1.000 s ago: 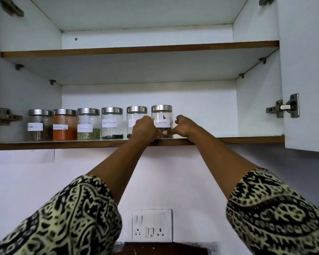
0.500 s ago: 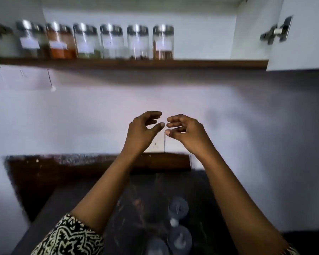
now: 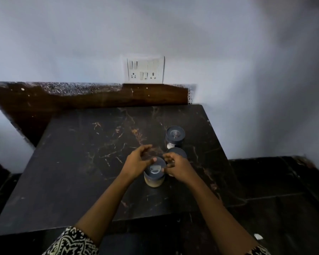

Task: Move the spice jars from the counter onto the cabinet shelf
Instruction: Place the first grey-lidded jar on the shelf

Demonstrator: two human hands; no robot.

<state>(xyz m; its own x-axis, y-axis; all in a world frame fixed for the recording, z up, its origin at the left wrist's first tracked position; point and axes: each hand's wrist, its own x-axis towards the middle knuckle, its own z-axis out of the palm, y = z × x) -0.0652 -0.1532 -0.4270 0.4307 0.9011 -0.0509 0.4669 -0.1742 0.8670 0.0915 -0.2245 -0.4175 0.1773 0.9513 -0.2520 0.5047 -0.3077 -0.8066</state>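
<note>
Three spice jars with dark metal lids stand on the dark marble counter (image 3: 77, 162). The nearest jar (image 3: 154, 176) holds a pale powder. A second jar (image 3: 177, 152) is right behind it, partly hidden by my right hand, and a third jar (image 3: 175, 135) stands farther back. My left hand (image 3: 138, 162) hovers at the left of the nearest jar's lid, fingers spread. At the lid's right side is my right hand (image 3: 177, 166), fingers curled. Neither hand clearly grips the jar. The cabinet shelf is out of view.
A white switch-and-socket plate (image 3: 145, 69) is on the wall above a brown backsplash (image 3: 81, 98). The counter's right edge drops to a dark floor (image 3: 274, 199). A small white scrap (image 3: 258, 236) lies on the floor.
The view dropped from the cabinet shelf to the counter. Both hands left the jar on the shelf, came down, and now flank the nearest jar on the counter.
</note>
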